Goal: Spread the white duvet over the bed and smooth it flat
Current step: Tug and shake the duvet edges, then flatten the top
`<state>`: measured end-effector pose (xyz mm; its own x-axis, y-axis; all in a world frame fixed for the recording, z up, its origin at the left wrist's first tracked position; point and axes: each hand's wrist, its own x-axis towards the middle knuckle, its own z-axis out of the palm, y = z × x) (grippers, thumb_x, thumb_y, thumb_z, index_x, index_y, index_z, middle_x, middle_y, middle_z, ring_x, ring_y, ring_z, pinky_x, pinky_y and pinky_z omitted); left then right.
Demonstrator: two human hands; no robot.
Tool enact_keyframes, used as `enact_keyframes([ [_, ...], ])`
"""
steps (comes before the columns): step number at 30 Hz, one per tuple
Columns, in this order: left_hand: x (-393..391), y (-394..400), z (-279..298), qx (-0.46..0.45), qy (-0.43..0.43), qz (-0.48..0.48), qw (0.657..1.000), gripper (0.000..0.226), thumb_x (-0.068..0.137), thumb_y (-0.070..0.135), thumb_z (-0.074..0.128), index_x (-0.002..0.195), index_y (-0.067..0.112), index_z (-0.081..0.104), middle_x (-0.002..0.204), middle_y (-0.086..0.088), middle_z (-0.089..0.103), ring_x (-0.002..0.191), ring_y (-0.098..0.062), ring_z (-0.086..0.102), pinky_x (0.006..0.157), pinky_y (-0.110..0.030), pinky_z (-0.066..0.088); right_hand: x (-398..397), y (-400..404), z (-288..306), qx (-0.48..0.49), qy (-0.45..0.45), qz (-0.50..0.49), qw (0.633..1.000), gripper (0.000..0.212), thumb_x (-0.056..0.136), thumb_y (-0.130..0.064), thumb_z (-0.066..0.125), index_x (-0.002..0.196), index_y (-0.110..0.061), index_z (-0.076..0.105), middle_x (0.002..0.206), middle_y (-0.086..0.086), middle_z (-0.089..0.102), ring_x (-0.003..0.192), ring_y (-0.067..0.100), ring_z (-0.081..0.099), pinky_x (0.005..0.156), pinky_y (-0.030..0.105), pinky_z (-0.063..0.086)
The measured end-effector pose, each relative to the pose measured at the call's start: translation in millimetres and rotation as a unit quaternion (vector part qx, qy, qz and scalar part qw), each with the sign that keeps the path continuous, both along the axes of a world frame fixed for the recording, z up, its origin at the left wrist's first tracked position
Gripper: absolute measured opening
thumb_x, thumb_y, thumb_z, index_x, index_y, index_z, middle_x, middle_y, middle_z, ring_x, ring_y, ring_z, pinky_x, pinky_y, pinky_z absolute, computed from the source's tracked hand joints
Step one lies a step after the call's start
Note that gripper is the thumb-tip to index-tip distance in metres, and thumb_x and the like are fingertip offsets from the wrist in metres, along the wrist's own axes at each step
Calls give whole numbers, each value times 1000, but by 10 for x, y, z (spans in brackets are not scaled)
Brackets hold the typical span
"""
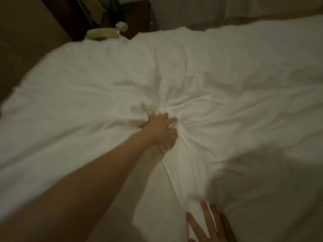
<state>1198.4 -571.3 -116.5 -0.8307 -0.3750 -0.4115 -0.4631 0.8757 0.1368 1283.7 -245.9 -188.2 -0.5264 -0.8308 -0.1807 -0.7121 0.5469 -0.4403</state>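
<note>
At the upper left of the frame a dark nightstand (pixel 136 16) stands against the wall, with a pale, blurred object (pixel 103 33) on or near it that I cannot identify. The white duvet (pixel 78 95) fills most of the picture from the left edge to the right, lying over the bed but far from flat. From the lower left a bare arm reaches to the middle of the frame, where the left hand (pixel 161 131) has its fingers curled into a bunch of the cloth; creases run outward from that grip like spokes, and a long ridge runs from it down toward the bottom of the frame. That says a good deal about the material: it is soft, light for its bulk and gives way at once, so a pull in one spot gathers it instead of moving the whole sheet. Pulling from the middle will likely make more wrinkles; I judge the better hold is at an edge or corner, with flat palms sweeping outward to clear the ridges. At the bottom, right of centre, the right hand (pixel 211 224) lies with fingers straight and spread, resting on the cloth and gripping nothing. The right side of the duvet looks smoother, though blur and a shadow hide detail there.
</note>
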Motion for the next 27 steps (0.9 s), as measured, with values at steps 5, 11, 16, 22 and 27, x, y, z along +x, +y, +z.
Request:
enact_keyframes([
  [5, 992, 19, 519, -228, 157, 107, 955, 61, 91, 45, 39, 148, 23, 40, 156, -12, 33, 146, -36, 22, 120, -49, 8, -203, -1391, 921, -165, -15, -44, 985, 51, 99, -52, 24, 133, -29, 54, 142, 7, 53, 127, 28, 52, 107, 37, 31],
  [11, 1443, -486, -80, -83, 97, 188, 974, 61, 103, 50, 19, 157, 29, -2, 164, -1, -12, 150, -23, -14, 120, -43, -8, 605, -1728, 370, -81, -49, 72, 993, 56, 99, -53, 30, 149, -30, 39, 157, 12, 32, 143, 34, 33, 113, 51, 29],
  [16, 1636, -383, 799, 122, 169, 243, 947, 54, 104, 35, 41, 154, 25, 25, 159, 3, 26, 144, -12, 24, 114, -23, 17, 563, -1072, 270, -24, -14, 96, 995, 50, 93, -53, 34, 128, -31, 62, 132, 17, 60, 116, 34, 59, 93, 47, 43],
  [22, 3013, -692, 1457, -263, 66, 230, 935, 59, 100, 57, 18, 155, 36, 15, 164, 2, 5, 151, -23, -3, 121, -46, -4, 598, -1812, 1192, -191, -32, 107, 975, 56, 97, -55, 22, 144, -30, 40, 150, 9, 44, 132, 31, 47, 104, 48, 39],
  [27, 3634, -893, 831, -195, -73, 311, 927, 60, 98, 59, 3, 152, 39, -14, 164, -2, -12, 150, -25, -12, 120, -48, -11, 1547, -2800, 1182, -153, -18, 150, 977, 59, 96, -58, 25, 149, -35, 37, 159, 11, 27, 145, 33, 26, 117, 54, 20],
])
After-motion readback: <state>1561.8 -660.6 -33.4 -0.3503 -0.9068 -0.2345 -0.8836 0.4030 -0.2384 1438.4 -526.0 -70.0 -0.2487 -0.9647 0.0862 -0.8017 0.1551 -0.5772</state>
